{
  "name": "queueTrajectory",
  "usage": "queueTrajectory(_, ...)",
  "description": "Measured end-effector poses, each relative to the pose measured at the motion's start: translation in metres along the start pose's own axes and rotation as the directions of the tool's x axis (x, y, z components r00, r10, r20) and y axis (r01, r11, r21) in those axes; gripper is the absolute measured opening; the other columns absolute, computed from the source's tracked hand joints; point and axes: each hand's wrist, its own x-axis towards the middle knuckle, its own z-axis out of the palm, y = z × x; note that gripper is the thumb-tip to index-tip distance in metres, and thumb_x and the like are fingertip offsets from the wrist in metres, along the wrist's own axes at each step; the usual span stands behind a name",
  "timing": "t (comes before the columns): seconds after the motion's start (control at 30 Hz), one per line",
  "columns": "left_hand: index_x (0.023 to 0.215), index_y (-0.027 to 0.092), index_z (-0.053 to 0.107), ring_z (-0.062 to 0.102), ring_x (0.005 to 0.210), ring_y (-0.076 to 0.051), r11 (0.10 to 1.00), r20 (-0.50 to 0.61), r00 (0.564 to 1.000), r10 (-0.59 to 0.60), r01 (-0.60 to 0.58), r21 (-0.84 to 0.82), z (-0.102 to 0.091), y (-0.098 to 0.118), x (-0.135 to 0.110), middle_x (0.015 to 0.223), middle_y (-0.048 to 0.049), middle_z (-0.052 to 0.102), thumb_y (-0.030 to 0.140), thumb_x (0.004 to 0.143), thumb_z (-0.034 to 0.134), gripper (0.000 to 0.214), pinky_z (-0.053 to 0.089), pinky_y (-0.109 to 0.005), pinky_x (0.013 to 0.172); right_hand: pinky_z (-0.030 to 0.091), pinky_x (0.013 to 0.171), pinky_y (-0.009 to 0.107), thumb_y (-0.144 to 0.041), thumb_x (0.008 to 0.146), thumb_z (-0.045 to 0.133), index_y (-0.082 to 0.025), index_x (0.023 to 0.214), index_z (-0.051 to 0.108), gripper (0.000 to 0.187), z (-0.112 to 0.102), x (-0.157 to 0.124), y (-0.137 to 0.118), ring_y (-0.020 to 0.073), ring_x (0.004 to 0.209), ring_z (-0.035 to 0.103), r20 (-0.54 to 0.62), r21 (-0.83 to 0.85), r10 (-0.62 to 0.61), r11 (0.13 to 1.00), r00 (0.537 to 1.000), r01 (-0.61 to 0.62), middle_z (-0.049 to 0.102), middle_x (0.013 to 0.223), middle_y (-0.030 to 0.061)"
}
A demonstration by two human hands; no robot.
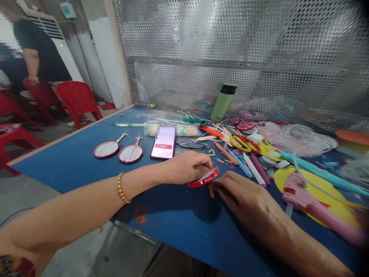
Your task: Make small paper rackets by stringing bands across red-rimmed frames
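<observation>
My left hand grips a red-rimmed round lid, tilted above the blue table. A short flat wooden stick points down from the lid's near edge. Beside that stick my right hand has its thumb and fingers closed in a pinch on it; the fingertips are partly hidden. Left of my hands lie two red-rimmed discs with wooden stick handles, one disc at the far left and another disc nearer. A lit phone lies just beyond my left hand.
At right, a pink glue gun rests on a yellow sheet. Scissors, markers, glasses and plastic bags clutter the back. A green tumbler stands by the perforated metal panel. A person stands near red chairs.
</observation>
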Motion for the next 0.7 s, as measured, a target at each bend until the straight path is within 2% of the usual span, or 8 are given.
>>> queueTrajectory(0.13,0.091,0.016,0.064,0.059,0.079,-0.013,1.000,0.004,1.000,0.007,-0.007,0.007,0.000,0.000,0.000,0.089,-0.0025,0.070,0.017,0.090,0.046,0.018,0.042,-0.021,0.068,0.045,0.067,0.027,-0.016,0.098,0.039,-0.019,0.086,0.060,0.024,-0.001,0.002,-0.003,0.0159,0.073,0.056,0.007,-0.136,-0.056,0.989,0.998,0.057,0.058,0.081,0.0057)
queueTrajectory(0.27,0.092,0.016,0.065,0.059,0.078,-0.012,1.000,0.002,1.000,0.026,-0.026,0.008,0.001,-0.002,0.000,0.087,-0.0018,0.070,0.019,0.090,0.047,0.018,0.042,-0.021,0.067,0.042,0.062,0.026,-0.012,0.097,0.036,-0.018,0.084,0.057,0.025,-0.004,0.006,-0.007,0.0156,0.070,0.053,0.074,-0.167,-0.141,0.974,0.987,0.152,0.056,0.080,0.0063)
queueTrajectory(0.43,0.092,0.016,0.066,0.060,0.080,-0.013,1.000,-0.004,1.000,0.029,-0.029,-0.002,0.001,-0.005,0.002,0.090,-0.0034,0.070,0.019,0.091,0.047,0.020,0.044,-0.022,0.069,0.042,0.060,0.026,-0.015,0.096,0.040,-0.020,0.078,0.053,0.022,-0.010,0.007,-0.008,0.0135,0.064,0.051,-0.006,-0.057,-0.088,0.995,0.996,0.087,0.053,0.073,0.0027)
queueTrajectory(0.53,0.091,0.016,0.067,0.061,0.082,-0.013,0.999,0.009,1.000,0.025,-0.024,-0.022,0.000,-0.005,0.002,0.091,-0.0036,0.071,0.020,0.091,0.048,0.019,0.044,-0.022,0.071,0.044,0.062,0.026,-0.017,0.095,0.043,-0.021,0.086,0.056,0.016,-0.017,0.004,-0.008,0.0131,0.069,0.056,-0.036,0.058,-0.001,0.998,0.999,0.004,0.058,0.079,0.0028)
queueTrajectory(0.6,0.091,0.016,0.067,0.061,0.082,-0.013,0.999,0.014,1.000,0.022,-0.021,-0.029,0.000,-0.005,0.002,0.092,-0.0037,0.071,0.018,0.091,0.049,0.018,0.044,-0.022,0.071,0.046,0.063,0.025,-0.019,0.097,0.045,-0.022,0.096,0.060,0.015,-0.020,0.001,-0.008,0.0132,0.073,0.059,-0.012,0.117,0.044,0.992,0.999,-0.043,0.062,0.086,0.0036)
queueTrajectory(0.7,0.092,0.015,0.066,0.061,0.081,-0.013,0.999,0.013,1.000,0.016,-0.016,-0.031,0.000,-0.005,0.002,0.092,-0.0042,0.071,0.017,0.090,0.048,0.018,0.044,-0.022,0.070,0.047,0.067,0.027,-0.022,0.097,0.048,-0.022,0.101,0.062,0.014,-0.017,0.000,-0.009,0.0150,0.079,0.060,0.085,0.154,0.034,0.987,0.996,-0.047,0.062,0.093,0.0049)
